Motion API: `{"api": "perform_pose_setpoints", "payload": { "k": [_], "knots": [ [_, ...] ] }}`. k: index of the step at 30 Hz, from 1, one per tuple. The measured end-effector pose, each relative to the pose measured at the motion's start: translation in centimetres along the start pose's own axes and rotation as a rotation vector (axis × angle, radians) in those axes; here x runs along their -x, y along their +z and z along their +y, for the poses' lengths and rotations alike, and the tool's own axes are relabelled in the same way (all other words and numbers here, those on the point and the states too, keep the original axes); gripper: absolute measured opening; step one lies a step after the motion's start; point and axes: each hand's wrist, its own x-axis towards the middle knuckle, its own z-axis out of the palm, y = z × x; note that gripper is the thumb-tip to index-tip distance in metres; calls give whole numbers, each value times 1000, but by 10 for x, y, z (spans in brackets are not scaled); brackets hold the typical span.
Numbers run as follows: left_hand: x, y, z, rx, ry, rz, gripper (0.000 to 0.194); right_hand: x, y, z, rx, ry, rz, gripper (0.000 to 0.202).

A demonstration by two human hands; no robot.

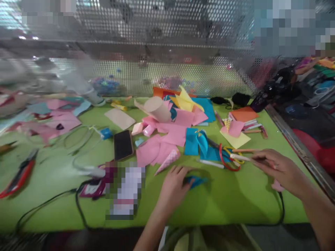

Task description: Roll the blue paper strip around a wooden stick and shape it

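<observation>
On the green tabletop, my left hand (178, 179) is closed around the edge of a small blue paper piece (197, 181). To the right, my right hand (273, 167) is closed on a pale stick-like tool (242, 157), whose tip points left. Beside that tip lie scissors with red and yellow handles (222, 158), partly over blue paper (212, 154). A white pen (212, 163) rests just left of the handles. The cone of pink patterned paper (169, 161) lies just above my left hand.
Pink paper sheets (179, 134) and a tape roll (157, 108) fill the middle. A dark phone (123, 144) lies left of them, and red-handled pliers (21, 174) lie far left. Cables run along the front. A perforated metal screen (141, 73) stands behind.
</observation>
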Motion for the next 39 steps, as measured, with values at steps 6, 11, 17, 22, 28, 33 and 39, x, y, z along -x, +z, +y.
{"api": "perform_pose_setpoints", "payload": {
  "k": [6,11,17,22,28,33,39],
  "knots": [
    [-6,2,4,-7,-8,-56,9,4,50,-22,89,-212,-73,28],
    [-7,5,4,41,-9,-67,15,1,91,-51,34,-310,-186,25],
    [-6,4,5,228,64,-36,15,-2,127,-78,-30,-287,-270,23],
    [-5,4,1,298,42,-44,13,6,138,-71,-38,-260,-333,25],
    [-3,-2,-4,309,-33,-87,27,16,141,-57,-12,-310,-289,31],
    [-3,-8,-8,258,-28,-82,24,14,141,-49,36,-395,-255,30],
    [10,-4,-5,154,-8,89,29,15,143,-44,150,-452,-217,27]
  ]
}}
